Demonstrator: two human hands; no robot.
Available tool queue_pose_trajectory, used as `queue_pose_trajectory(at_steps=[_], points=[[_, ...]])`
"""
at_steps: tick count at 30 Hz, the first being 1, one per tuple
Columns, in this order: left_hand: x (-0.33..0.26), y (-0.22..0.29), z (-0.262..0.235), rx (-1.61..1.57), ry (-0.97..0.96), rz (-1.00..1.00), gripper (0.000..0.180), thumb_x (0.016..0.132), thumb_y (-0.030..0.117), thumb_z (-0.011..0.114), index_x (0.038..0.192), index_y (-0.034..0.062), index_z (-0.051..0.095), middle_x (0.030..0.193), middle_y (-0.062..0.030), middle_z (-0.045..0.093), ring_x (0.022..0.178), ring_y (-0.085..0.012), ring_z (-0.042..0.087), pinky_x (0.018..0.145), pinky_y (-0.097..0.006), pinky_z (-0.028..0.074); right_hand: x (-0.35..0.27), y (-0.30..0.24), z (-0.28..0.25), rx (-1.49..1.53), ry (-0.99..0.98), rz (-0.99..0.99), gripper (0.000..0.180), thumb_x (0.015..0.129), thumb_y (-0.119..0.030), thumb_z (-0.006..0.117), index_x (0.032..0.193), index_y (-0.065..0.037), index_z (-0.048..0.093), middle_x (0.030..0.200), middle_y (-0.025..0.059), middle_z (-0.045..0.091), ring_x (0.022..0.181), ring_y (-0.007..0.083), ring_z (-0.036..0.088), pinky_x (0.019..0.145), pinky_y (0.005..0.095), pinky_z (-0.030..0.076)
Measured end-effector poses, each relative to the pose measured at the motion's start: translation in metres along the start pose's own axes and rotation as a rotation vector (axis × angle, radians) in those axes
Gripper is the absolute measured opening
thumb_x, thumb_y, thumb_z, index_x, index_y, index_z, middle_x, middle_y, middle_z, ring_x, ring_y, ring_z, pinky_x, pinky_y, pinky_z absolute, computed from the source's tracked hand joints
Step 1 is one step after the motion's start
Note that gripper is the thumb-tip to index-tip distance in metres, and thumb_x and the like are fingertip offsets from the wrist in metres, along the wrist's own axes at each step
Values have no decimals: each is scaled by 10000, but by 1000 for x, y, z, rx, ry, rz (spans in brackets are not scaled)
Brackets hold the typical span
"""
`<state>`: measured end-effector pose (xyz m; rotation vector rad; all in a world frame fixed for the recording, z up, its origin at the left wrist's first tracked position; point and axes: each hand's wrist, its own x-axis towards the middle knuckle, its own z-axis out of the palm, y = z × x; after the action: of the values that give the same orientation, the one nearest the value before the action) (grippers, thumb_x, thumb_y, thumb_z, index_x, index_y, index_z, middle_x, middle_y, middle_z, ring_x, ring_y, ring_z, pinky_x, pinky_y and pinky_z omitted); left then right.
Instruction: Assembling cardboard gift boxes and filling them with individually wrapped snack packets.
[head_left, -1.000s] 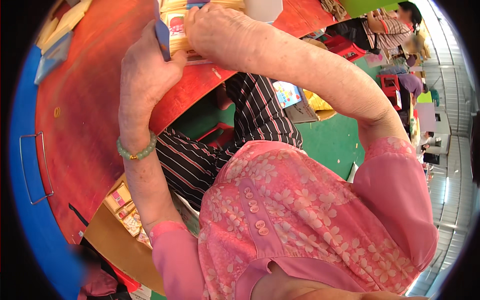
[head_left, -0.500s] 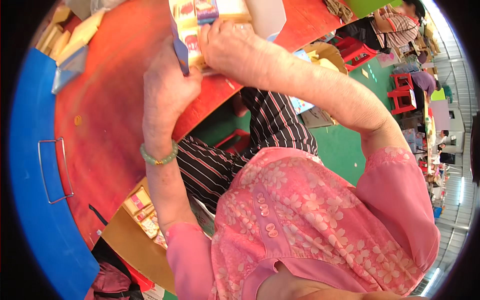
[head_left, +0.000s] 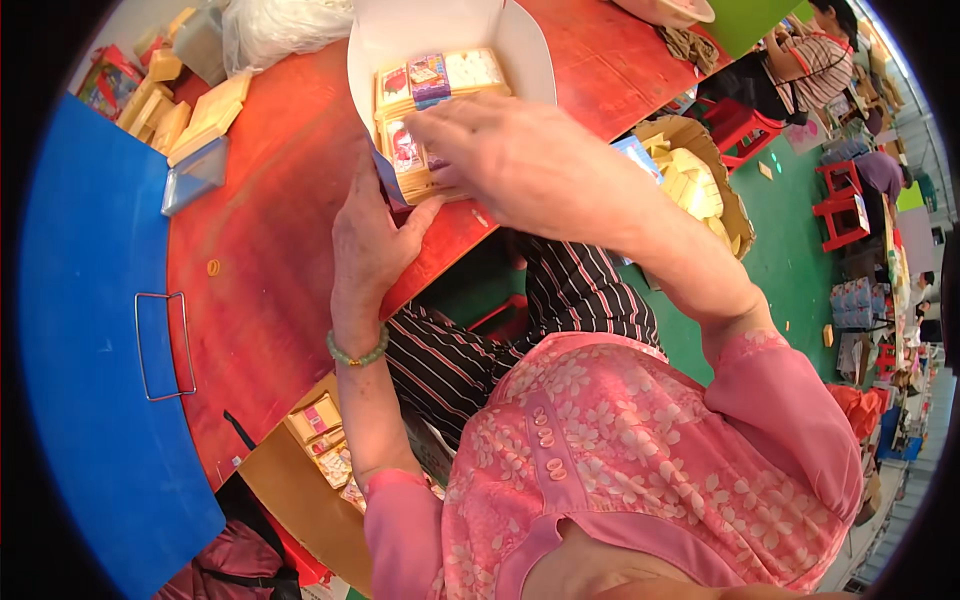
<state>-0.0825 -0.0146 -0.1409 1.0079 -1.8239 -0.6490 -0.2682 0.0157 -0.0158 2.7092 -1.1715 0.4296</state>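
An open cardboard box [head_left: 535, 50], white inside with blue outer sides, stands at the near edge of the red table. Two yellow packs with printed fronts lie side by side in it: a far pack [head_left: 440, 80] and a near pack [head_left: 405, 150]. My left hand [head_left: 370, 230] grips the box's left side, its thumb at the near corner and its other fingers mostly hidden behind the wall. Over the near pack is my right hand [head_left: 510, 150], fingers stretched out and slightly blurred, covering part of that pack. Nothing shows in its fingers.
Yellow pieces [head_left: 210, 115] and a clear plastic tray [head_left: 195, 177] lie at the far left, near a blue panel [head_left: 100, 330] with a wire handle. Cartons of yellow items stand below the table, one at left [head_left: 290, 470], one at right [head_left: 735, 190]. People sit farther right.
My right hand has lifted off the near pack and its fingers have straightened. The view has shifted, showing more of the box. My left hand stays on the box's side.
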Motion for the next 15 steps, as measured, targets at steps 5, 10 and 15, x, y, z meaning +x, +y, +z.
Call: queue_pose_trajectory(at_steps=[5, 10, 15], points=[[-6, 13, 2, 27, -70, -115, 683, 794, 219, 741, 1338, -32, 413, 1058, -222, 627, 927, -368, 644, 751, -412, 530, 10, 35, -11, 50, 1, 57, 363, 876, -123, 601, 1196, 31, 526, 1207, 193, 585, 1054, 364, 594, 869, 427, 501], [-9, 36, 10, 126, -23, -58, 654, 826, 237, 704, 1346, -24, 404, 1006, -228, 629, 902, -375, 639, 745, -431, 519, 55, 66, 4, -6, -488, 125, 411, 875, -147, 598, 1225, 33, 482, 1119, 200, 601, 1030, 390, 592, 847, 461, 481], [-22, 26, 10, 108, 83, -53, 558, 800, 259, 722, 1242, 23, 476, 919, -192, 648, 865, -383, 635, 710, -450, 514, 65, 77, 15, -393, -636, -750, 430, 798, -373, 665, 908, 39, 611, 1057, 204, 578, 833, 347, 605, 801, 417, 505]])
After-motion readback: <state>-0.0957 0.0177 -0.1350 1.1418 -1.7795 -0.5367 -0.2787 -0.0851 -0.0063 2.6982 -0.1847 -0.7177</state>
